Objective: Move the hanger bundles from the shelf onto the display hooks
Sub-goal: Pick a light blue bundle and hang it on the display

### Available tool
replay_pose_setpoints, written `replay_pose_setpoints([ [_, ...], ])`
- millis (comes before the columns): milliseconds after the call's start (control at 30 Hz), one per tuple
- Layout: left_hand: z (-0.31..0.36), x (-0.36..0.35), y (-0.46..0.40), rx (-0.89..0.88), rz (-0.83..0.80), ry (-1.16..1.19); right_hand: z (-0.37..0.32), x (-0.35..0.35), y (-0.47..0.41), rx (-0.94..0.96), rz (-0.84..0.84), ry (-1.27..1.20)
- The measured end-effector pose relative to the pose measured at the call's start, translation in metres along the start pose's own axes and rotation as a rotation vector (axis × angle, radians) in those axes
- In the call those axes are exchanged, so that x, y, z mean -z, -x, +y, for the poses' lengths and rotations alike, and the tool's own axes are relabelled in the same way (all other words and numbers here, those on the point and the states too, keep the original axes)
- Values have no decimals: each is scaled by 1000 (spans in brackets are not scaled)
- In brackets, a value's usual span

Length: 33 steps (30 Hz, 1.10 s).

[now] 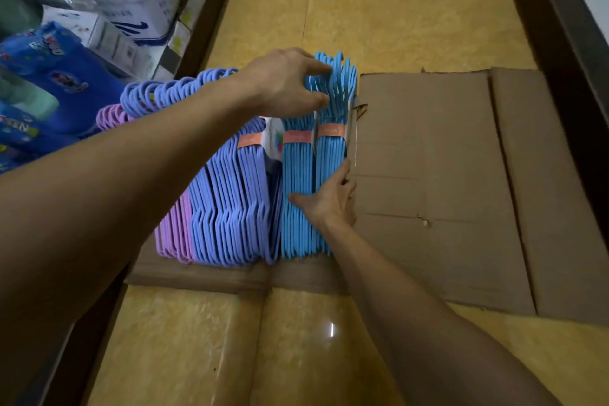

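Yellow glossy floor tiles (379, 10) carry flattened cardboard (445, 191) between shelving; on it stand hanger bundles (230, 181). Left hand (283, 82) and right hand (329, 201) both grasp the blue bundle (298, 181).

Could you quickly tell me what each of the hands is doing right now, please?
Left hand: grips the hook ends of the light blue hanger bundles.
Right hand: grips the rightmost light blue bundle lower down.

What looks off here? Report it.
The hanger bundles stand on flattened cardboard on the floor, not on a shelf. The cardboard is torn at its top edge and along a crease. Both hands, left and right, grip the light blue bundle.
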<state>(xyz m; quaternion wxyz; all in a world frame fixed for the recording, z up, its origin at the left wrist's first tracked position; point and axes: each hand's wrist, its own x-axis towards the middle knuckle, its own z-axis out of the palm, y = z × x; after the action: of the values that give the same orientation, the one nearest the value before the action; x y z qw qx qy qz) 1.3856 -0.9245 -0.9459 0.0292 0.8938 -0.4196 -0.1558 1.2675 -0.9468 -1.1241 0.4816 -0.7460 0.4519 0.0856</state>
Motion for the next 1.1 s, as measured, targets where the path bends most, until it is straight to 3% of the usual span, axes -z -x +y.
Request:
replay_pose_setpoints([
  [433,8,-5,-6,-12,23,99,19,25,-15,70,-17,-86],
  [667,16,-5,-17,-27,32,65,27,71,-27,129,-36,99],
  [867,12,-16,-27,-90,136,154,37,95,-36,137,-49,178],
  [1100,10,-32,-51,-4,75,329,48,76,-49,170,-27,67],
])
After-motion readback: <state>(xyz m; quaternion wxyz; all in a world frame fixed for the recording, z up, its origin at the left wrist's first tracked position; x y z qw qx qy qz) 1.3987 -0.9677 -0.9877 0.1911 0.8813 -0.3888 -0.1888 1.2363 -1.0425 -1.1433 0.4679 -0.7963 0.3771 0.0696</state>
